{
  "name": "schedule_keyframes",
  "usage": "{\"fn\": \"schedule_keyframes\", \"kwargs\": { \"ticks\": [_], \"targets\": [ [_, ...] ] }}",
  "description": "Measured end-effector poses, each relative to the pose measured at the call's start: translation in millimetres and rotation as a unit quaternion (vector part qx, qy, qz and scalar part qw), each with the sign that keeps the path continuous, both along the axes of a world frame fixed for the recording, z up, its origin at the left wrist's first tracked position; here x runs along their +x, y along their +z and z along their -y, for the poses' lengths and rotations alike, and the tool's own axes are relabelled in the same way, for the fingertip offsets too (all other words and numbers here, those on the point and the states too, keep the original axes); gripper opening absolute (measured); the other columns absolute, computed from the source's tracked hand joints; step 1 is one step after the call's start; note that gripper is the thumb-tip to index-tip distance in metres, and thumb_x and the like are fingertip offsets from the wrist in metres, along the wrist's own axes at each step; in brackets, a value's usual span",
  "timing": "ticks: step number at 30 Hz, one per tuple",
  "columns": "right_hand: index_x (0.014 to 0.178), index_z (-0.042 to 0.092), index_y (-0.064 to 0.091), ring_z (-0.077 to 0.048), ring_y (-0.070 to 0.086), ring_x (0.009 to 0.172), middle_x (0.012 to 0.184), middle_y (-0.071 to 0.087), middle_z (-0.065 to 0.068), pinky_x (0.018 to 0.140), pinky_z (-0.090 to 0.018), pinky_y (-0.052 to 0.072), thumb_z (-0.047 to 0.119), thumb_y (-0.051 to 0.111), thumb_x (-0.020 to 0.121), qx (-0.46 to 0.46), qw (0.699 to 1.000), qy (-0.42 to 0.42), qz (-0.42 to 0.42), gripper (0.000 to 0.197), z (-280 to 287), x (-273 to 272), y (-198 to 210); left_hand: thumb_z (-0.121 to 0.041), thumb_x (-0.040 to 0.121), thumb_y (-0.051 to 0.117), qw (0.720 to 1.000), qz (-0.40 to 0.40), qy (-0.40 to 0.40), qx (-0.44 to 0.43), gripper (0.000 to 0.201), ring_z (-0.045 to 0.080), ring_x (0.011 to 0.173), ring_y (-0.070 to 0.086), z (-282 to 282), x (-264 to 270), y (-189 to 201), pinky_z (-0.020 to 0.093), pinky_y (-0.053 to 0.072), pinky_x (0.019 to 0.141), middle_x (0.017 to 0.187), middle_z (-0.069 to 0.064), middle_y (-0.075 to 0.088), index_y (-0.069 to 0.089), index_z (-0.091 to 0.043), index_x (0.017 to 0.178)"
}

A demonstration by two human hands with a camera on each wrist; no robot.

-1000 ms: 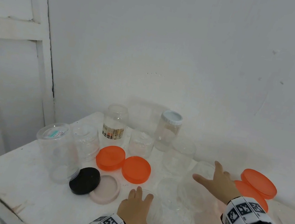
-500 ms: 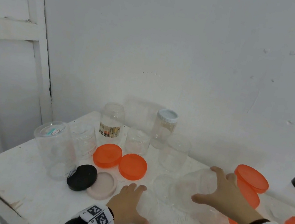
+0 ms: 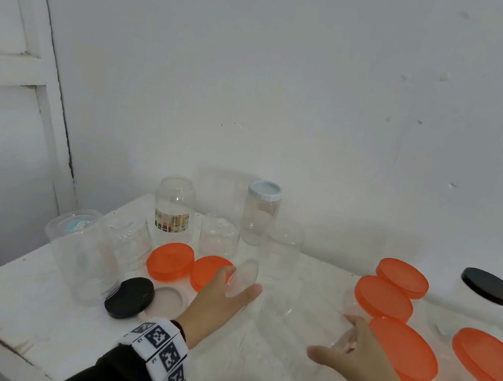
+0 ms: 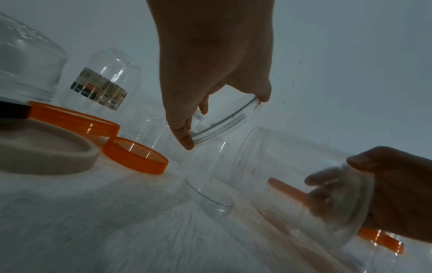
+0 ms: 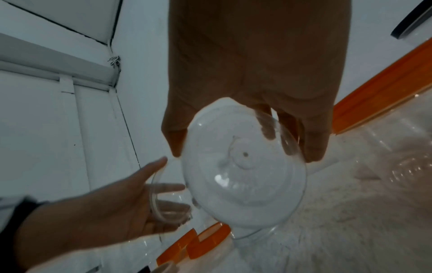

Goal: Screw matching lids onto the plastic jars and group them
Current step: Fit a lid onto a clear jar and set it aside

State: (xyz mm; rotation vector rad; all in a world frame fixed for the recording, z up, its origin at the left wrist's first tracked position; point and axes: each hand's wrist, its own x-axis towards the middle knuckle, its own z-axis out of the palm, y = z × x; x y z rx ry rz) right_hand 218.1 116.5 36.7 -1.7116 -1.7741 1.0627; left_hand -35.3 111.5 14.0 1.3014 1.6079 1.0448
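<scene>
My left hand [image 3: 239, 283] holds a clear plastic lid [image 3: 244, 274] on edge between thumb and fingers, just above the table; the same lid [image 4: 224, 122] shows in the left wrist view. A clear wide jar [image 3: 296, 314] is tipped on its side with its mouth toward the lid. My right hand [image 3: 332, 337] grips it at the base [image 5: 243, 175]. A short gap separates lid and jar mouth. Two loose orange lids [image 3: 170, 260] [image 3: 210, 270] lie behind my left hand.
A black lid [image 3: 131, 296] and a beige lid [image 3: 168, 301] lie at front left by an upturned big jar [image 3: 83, 255]. Open jars and a white-capped jar [image 3: 261, 215] stand at the back. Orange-lidded jars [image 3: 401, 350] and a black-lidded one [image 3: 488, 286] crowd the right.
My left hand lay flat on the clear lid on the table and now holds it raised. My right hand reached the clear jar, gripped it and tipped it toward the lid.
</scene>
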Motion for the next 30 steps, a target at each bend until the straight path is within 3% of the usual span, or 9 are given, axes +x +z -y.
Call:
{"fn": "schedule_keyframes", "kwargs": {
  "ticks": [3, 5, 7, 10, 12, 15, 19, 26, 30],
  "targets": [
    [0.113, 0.021, 0.047, -0.01, 0.054, 0.09, 0.105, 0.054, 0.003, 0.067, -0.025, 0.04, 0.05, 0.083, 0.06, 0.011, 1.0, -0.007, 0.009, 0.071, 7.7, -2.5, -2.5, -0.082, 0.057, 0.053, 0.999, 0.038, 0.007, 0.001, 0.105, 0.014, 0.137, 0.034, -2.5, 9.7, 9.5, 0.033, 0.034, 0.107, 0.147, -0.002, 0.037, 0.027, -0.029, 0.144],
    [0.109, 0.022, 0.046, -0.009, 0.055, 0.086, 0.1, 0.054, 0.005, 0.063, -0.024, 0.039, 0.055, 0.082, 0.054, -0.002, 1.0, -0.007, 0.002, 0.073, 10.9, -5.6, -3.2, -0.083, 0.055, 0.054, 0.999, 0.044, 0.003, 0.002, 0.105, 0.014, 0.137, 0.033, -3.3, 15.6, 14.9, 0.028, 0.032, 0.101, 0.147, 0.002, 0.038, 0.028, -0.032, 0.143],
    [0.115, 0.02, 0.044, -0.009, 0.055, 0.087, 0.101, 0.054, 0.004, 0.063, -0.023, 0.039, 0.056, 0.079, 0.048, -0.019, 0.999, -0.01, -0.025, 0.084, 12.2, -7.9, -5.3, -0.085, 0.054, 0.054, 0.999, 0.037, -0.002, 0.002, 0.105, 0.015, 0.136, 0.034, -3.7, 19.8, 18.9, 0.027, 0.031, 0.097, 0.145, 0.005, 0.039, 0.029, -0.034, 0.141],
    [0.134, 0.02, 0.038, -0.012, 0.053, 0.099, 0.113, 0.051, 0.002, 0.075, -0.027, 0.041, 0.049, 0.084, 0.062, -0.025, 0.998, -0.015, -0.047, 0.091, 11.4, -8.1, -13.4, -0.085, 0.052, 0.057, 0.999, 0.031, -0.011, 0.001, 0.106, 0.015, 0.137, 0.033, -3.8, 23.4, 22.9, 0.027, 0.031, 0.098, 0.145, 0.007, 0.039, 0.028, -0.035, 0.141],
    [0.13, 0.022, 0.04, -0.012, 0.052, 0.101, 0.114, 0.05, 0.003, 0.076, -0.028, 0.04, 0.049, 0.083, 0.065, -0.022, 0.998, -0.028, -0.05, 0.082, 10.8, -8.2, -18.2, -0.085, 0.05, 0.059, 0.999, 0.032, -0.016, -0.003, 0.109, 0.015, 0.139, 0.03, -3.8, 24.5, 24.5, 0.027, 0.03, 0.098, 0.148, 0.008, 0.036, 0.027, -0.036, 0.141],
    [0.114, 0.02, 0.047, -0.006, 0.053, 0.089, 0.102, 0.055, 0.009, 0.065, -0.023, 0.038, 0.049, 0.081, 0.066, -0.017, 0.998, -0.042, -0.049, 0.065, 9.3, -8.5, -22.2, -0.085, 0.048, 0.061, 0.999, 0.026, -0.022, -0.008, 0.112, 0.015, 0.14, 0.029, -4.3, 26.0, 24.3, 0.028, 0.029, 0.098, 0.151, 0.008, 0.033, 0.026, -0.036, 0.142],
    [0.107, 0.018, 0.043, -0.011, 0.052, 0.087, 0.101, 0.052, 0.002, 0.065, -0.026, 0.039, 0.045, 0.083, 0.065, -0.014, 0.999, -0.033, -0.021, 0.065, 6.8, -9.2, -30.2, -0.084, 0.048, 0.062, 0.999, 0.019, -0.027, -0.009, 0.111, 0.016, 0.139, 0.03, -5.9, 28.4, 22.7, 0.027, 0.03, 0.097, 0.151, 0.008, 0.033, 0.026, -0.035, 0.142],
    [0.115, 0.019, 0.028, 0.003, 0.048, 0.082, 0.099, 0.043, 0.017, 0.051, -0.008, 0.039, 0.043, 0.075, 0.078, -0.014, 0.999, 0.009, -0.034, 0.065, 5.5, -10.1, -46.7, -0.08, 0.053, 0.063, 0.999, -0.017, -0.05, -0.003, 0.11, 0.015, 0.138, 0.031, -8.1, 37.0, 25.4, 0.026, 0.031, 0.096, 0.151, 0.006, 0.032, 0.024, -0.033, 0.145],
    [0.129, 0.017, 0.02, 0.002, 0.049, 0.089, 0.114, 0.041, 0.016, 0.059, -0.006, 0.041, 0.046, 0.072, 0.08, -0.027, 0.998, 0.045, -0.042, 0.077, 4.1, -1.6, -52.2, -0.07, 0.068, 0.068, 0.998, -0.034, -0.057, 0.005, 0.098, 0.014, 0.138, 0.031, -9.2, 40.8, 23.7, 0.026, 0.031, 0.097, 0.151, 0.004, 0.033, 0.023, -0.03, 0.146]
  ]
}}
